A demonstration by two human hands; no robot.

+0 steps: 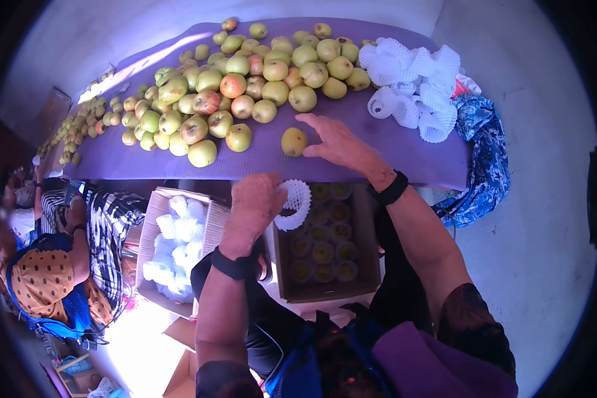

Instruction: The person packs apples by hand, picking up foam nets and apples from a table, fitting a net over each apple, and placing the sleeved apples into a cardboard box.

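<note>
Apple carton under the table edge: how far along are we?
Done: sleeved apples sit in rows in the carton; its far end is too shadowed to judge.
In hand: the left hand holds a foam net; the open right hand is at a lone bare apple.
Left: the large heap of bare apples.

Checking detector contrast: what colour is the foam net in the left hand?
The foam net in the left hand is white; head view.
</note>
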